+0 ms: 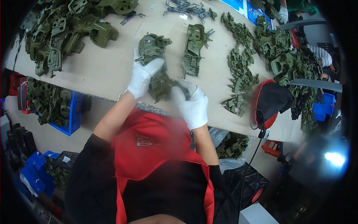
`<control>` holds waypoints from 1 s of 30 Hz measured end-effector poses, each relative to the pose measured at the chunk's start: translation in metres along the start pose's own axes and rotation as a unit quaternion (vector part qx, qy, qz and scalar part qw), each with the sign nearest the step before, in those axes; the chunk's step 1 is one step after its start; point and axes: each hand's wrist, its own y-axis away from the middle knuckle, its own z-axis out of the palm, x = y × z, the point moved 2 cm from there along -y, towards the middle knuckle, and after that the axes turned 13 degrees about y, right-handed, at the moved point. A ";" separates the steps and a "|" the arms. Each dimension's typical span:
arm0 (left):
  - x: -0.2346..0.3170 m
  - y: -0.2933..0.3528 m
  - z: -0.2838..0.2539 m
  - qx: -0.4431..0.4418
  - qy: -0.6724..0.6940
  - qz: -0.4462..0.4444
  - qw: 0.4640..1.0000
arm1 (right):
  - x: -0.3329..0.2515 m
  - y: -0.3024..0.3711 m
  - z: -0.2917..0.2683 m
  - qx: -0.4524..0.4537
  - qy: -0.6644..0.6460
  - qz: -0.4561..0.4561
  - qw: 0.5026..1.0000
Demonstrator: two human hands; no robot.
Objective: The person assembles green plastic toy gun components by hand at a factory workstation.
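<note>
White-gloved, my left hand (pixel 143 76) is closed round the side of a long olive-green moulded plastic part (pixel 153 46), its thumb lying across the middle. The part is held up over the table near its front edge. At the lower right end of the part, my right hand (pixel 193 105), gloved too, has its fingers closed on it; the fingertips are partly hidden and blurred. A similar green plastic part (pixel 193 50) lies just to the right, with a small grey piece (pixel 210 33) beside its top.
A large heap of green parts (pixel 89 28) lies far left, with grey pieces (pixel 190 10) at the back. Rows of small green pieces (pixel 240 67) and another heap (pixel 278 52) lie right. A black and red bag-like item (pixel 273 100) with a cable sits at the front right edge.
</note>
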 end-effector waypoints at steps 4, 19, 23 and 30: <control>0.005 0.009 0.004 -0.011 -0.009 0.064 0.998 | -0.009 0.010 0.008 0.040 0.029 -0.025 0.998; 0.006 0.015 0.005 -0.034 -0.016 0.106 0.994 | -0.020 0.013 0.028 0.053 0.210 -0.193 0.957; 0.002 0.015 -0.001 -0.043 -0.087 0.115 0.989 | -0.014 -0.003 0.026 0.069 0.046 -0.113 0.990; 0.003 0.014 0.001 0.016 -0.046 0.144 0.988 | -0.021 -0.009 0.030 0.069 0.138 -0.123 0.980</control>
